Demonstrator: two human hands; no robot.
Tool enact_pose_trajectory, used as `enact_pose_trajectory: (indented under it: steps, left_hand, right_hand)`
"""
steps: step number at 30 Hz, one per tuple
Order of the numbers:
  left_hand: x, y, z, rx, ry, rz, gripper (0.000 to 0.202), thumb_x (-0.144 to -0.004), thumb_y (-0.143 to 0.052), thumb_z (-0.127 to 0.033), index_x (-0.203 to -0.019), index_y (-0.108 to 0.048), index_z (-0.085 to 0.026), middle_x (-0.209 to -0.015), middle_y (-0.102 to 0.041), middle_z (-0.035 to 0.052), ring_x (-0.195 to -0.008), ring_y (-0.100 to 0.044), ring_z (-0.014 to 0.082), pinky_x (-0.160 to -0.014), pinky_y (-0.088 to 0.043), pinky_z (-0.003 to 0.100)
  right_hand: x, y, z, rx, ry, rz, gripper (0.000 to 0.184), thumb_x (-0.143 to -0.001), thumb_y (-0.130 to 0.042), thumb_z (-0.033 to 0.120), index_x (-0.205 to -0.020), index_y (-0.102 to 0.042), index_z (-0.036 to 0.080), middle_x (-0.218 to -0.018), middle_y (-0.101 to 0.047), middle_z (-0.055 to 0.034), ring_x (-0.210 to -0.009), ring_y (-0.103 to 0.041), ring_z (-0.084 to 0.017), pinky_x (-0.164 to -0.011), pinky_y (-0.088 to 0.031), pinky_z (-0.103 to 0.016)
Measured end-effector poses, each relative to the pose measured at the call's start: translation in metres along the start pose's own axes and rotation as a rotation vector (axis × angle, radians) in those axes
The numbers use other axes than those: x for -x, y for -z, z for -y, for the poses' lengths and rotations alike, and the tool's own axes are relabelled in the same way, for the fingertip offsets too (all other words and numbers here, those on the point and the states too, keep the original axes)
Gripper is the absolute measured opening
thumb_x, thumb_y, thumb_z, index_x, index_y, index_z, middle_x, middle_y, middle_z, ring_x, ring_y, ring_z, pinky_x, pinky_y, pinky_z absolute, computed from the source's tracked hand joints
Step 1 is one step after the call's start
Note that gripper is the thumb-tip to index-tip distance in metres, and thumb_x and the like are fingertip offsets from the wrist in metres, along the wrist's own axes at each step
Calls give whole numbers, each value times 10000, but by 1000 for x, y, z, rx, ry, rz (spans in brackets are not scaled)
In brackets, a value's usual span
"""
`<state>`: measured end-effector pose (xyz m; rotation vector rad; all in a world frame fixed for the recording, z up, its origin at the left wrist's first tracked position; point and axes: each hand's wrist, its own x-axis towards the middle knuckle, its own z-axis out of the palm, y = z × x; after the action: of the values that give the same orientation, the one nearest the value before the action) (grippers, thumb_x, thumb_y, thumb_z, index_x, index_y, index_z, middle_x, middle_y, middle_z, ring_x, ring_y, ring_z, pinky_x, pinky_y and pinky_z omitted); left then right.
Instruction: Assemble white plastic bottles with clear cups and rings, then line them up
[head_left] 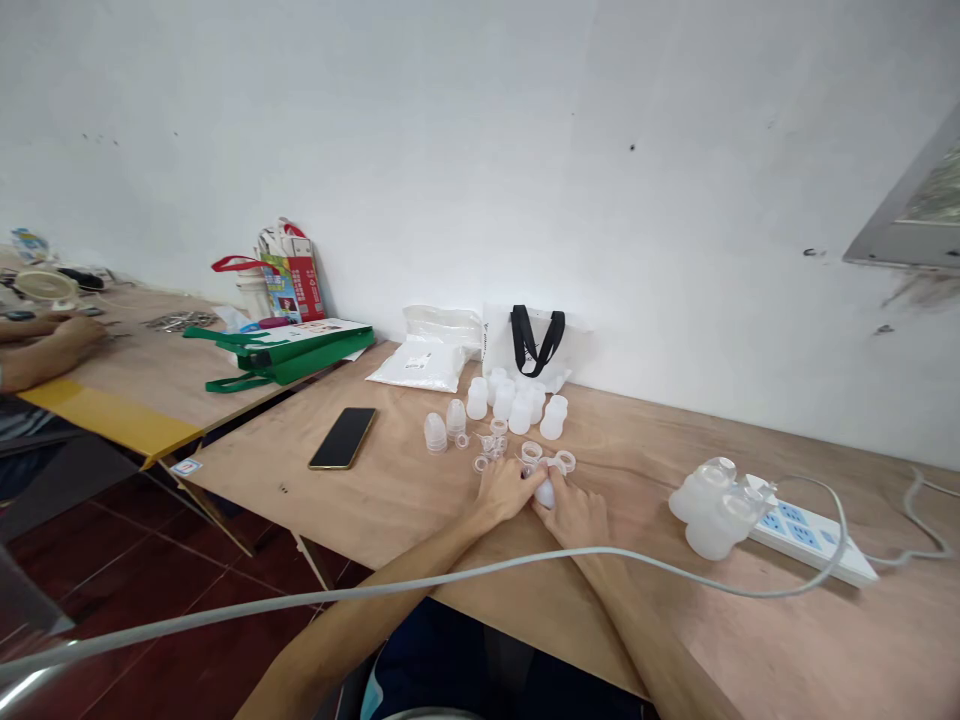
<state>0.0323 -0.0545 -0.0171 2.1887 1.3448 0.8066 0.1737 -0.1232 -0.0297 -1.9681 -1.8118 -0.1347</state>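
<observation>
A small translucent white bottle [545,493] lies low over the table between my two hands. My right hand [577,513] is closed around it from the right. My left hand [508,490] is closed too, its thumb pressed against the bottle's upper end; its other fingertips are partly hidden. Just beyond my fingers lie several clear rings [531,452] and small clear plastic parts [490,444]. Behind them stand several matching white bottles [553,418]. Two clear domed caps [435,433] stand to the left.
A phone [343,438] lies left. A white packet [421,364] and a bag with black handles [499,340] are by the wall. Joined translucent bottles [712,510] sit against a power strip [814,540]; its cable [420,582] crosses before my forearms. Another person's hand [79,335] rests at the far-left table.
</observation>
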Motion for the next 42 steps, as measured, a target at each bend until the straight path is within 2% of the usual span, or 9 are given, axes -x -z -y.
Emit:
enact_pose_trajectory:
  steps: [6, 12, 18, 21, 24, 26, 34, 39, 42]
  left_hand:
    - [1, 21, 13, 266, -415, 236, 441, -991, -503, -530, -1307, -604, -240, -1066, -722, 52, -847, -657, 216, -826, -476, 320]
    - [-2, 19, 20, 387, -404, 188, 423, -1006, -480, -544, -1181, -639, -193, -1090, -707, 73, -886, -627, 204, -855, -482, 328]
    - [-3, 19, 16, 606, -222, -2, 462, -988, -456, -610, -1002, -609, -175, -851, -641, 25, -759, -558, 161, -718, -466, 279]
    - [-5, 17, 17, 618, -172, -20, 477, -948, -504, -655, -940, -590, -186, -738, -563, -15, -685, -514, 142, -656, -441, 262]
    - [-10, 10, 19, 689, -33, -29, 546, -920, -466, -740, -850, -528, -203, -637, -458, -50, -575, -440, 122, -553, -392, 249]
    - [-12, 7, 20, 744, 45, -36, 576, -914, -426, -776, -825, -492, -211, -607, -420, -61, -526, -405, 112, -509, -363, 244]
    - [1, 19, 16, 458, -334, -36, 454, -877, -592, -633, -868, -614, -179, -775, -604, 13, -702, -519, 152, -674, -421, 276]
    - [-4, 15, 11, 444, -138, -7, 494, -933, -533, -593, -650, -487, -191, -619, -458, -25, -635, -434, 139, -636, -368, 281]
    - [-6, 16, 13, 455, -125, 102, 497, -943, -519, -627, -715, -543, -187, -682, -512, -10, -684, -476, 159, -654, -389, 290]
  right_hand:
    - [-2, 2, -1, -170, -28, 78, 392, -799, -731, 396, -1167, -680, 269, -785, -757, -39, -689, -711, -235, -614, -422, -269]
    - [-5, 17, -3, -839, 5, 233, 510, -752, -760, 507, -1162, -649, 224, -946, -756, -39, -818, -718, -223, -703, -556, -312]
    - [-4, 13, -8, -1328, -220, 585, 701, -888, -417, 780, -1201, -583, 175, -713, -671, -12, -374, -531, -133, -315, -380, -235]
    - [-4, 8, -9, -1154, -178, 343, 627, -936, -382, 715, -1138, -627, 175, -741, -678, -38, -420, -560, -147, -351, -446, -261]
    - [-4, 6, -8, -709, 48, -125, 372, -877, -628, 479, -1133, -683, 215, -992, -708, -97, -813, -717, -228, -633, -595, -307]
    - [-3, 6, -6, -540, 158, -251, 332, -849, -659, 369, -1146, -697, 226, -1124, -689, -120, -1057, -689, -270, -810, -599, -342]
    - [2, 9, 0, -1049, -38, 512, 692, -837, -665, 558, -1418, -511, 215, -940, -731, -54, -626, -647, -183, -448, -447, -247]
    - [3, 4, 2, -339, 68, -12, 490, -841, -654, 265, -1329, -608, 249, -1175, -718, -114, -1006, -699, -284, -684, -518, -302]
    - [1, 1, 3, -129, 75, -67, 454, -863, -605, 225, -1317, -594, 233, -1167, -720, -118, -1006, -708, -286, -687, -505, -310]
